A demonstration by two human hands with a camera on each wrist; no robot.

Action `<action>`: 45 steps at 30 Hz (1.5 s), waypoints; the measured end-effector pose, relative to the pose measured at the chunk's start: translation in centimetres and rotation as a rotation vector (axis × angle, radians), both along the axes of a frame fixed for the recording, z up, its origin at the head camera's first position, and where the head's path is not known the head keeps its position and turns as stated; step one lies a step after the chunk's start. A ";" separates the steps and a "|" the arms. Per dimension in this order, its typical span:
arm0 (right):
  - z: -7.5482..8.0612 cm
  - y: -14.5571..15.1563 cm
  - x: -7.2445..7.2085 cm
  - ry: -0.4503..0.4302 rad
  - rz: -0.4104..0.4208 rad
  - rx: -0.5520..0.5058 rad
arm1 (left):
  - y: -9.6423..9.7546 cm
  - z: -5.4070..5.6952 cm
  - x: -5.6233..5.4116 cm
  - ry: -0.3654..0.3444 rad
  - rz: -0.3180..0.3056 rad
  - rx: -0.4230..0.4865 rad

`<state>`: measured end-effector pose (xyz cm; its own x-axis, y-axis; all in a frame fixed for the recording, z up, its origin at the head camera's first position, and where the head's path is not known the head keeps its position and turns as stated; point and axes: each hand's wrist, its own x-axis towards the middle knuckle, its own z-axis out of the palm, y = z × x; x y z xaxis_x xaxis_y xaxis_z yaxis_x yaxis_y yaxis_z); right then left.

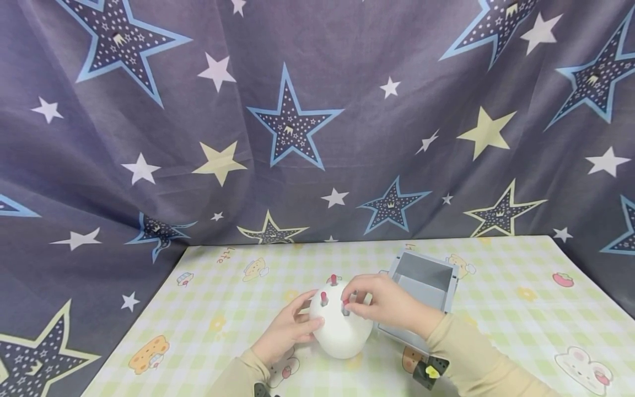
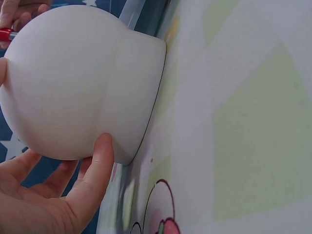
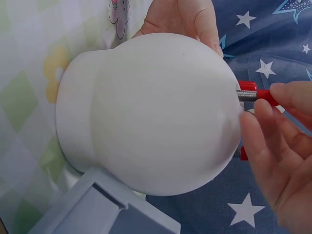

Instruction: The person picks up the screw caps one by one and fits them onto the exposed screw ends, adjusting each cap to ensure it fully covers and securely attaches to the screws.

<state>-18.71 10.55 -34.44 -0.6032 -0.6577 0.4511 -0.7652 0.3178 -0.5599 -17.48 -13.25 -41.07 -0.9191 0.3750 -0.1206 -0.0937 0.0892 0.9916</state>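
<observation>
A white, rounded stand [image 1: 342, 336] with a flat-bottomed base sits upright on the table. Metal bolts with red heads stick up from its top; one red-headed bolt [image 1: 334, 280] is at the back and another [image 1: 324, 298] at the left. My left hand [image 1: 292, 325] holds the stand's left side, thumb at the front and fingers spread round it; in the left wrist view a fingertip presses low on the white surface [image 2: 83, 83]. With thumb and forefinger my right hand [image 1: 379, 300] pinches the red head of a third bolt [image 3: 265, 96], whose threaded shaft meets the stand's top.
Just right of the stand, a grey rectangular tray [image 1: 421, 298] lies behind and under my right forearm. The table bears a green-and-white checked cloth [image 1: 198, 309] with cartoon prints. A dark star-patterned curtain [image 1: 297, 193] hangs along the far edge.
</observation>
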 end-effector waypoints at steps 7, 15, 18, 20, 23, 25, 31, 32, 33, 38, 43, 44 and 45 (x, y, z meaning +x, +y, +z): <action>0.1 0.0 -0.2 0.005 0.005 0.061 | 0.0 -0.1 0.0 0.007 -0.002 0.002; 0.3 -0.1 -0.2 0.005 0.004 0.094 | -0.1 -0.2 0.0 0.000 -0.023 0.019; 0.4 -0.1 -0.2 0.003 0.004 0.103 | -0.1 -0.2 0.0 0.001 -0.023 0.021; 0.4 -0.1 -0.2 0.002 0.001 0.109 | -0.1 -0.1 0.0 0.004 -0.019 0.024; 0.5 -0.2 -0.1 0.005 -0.002 0.115 | -0.1 -0.1 0.0 0.001 -0.011 0.024; 0.5 -0.2 -0.1 -0.001 -0.009 0.119 | 0.0 0.0 0.0 0.001 -0.007 0.021; 0.6 -0.4 0.0 -0.022 -0.020 0.112 | 0.0 0.2 0.1 0.002 -0.006 0.015; 0.6 -0.4 0.0 -0.023 -0.018 0.110 | 0.0 0.1 0.1 0.002 -0.006 0.015; 0.6 -0.4 0.0 -0.026 -0.015 0.110 | 0.0 0.1 0.0 0.001 -0.007 0.016; 0.5 -0.4 -0.1 -0.028 -0.001 0.134 | 0.0 0.0 0.0 -0.003 -0.005 0.016; 0.5 -0.4 0.0 -0.028 0.003 0.149 | 0.0 0.1 0.0 -0.001 -0.005 0.013; 0.5 -0.4 0.0 -0.028 0.004 0.147 | 0.0 0.0 0.0 0.001 -0.005 0.012; 0.5 -0.4 0.0 -0.026 0.004 0.145 | 0.0 0.0 0.0 0.001 -0.006 0.011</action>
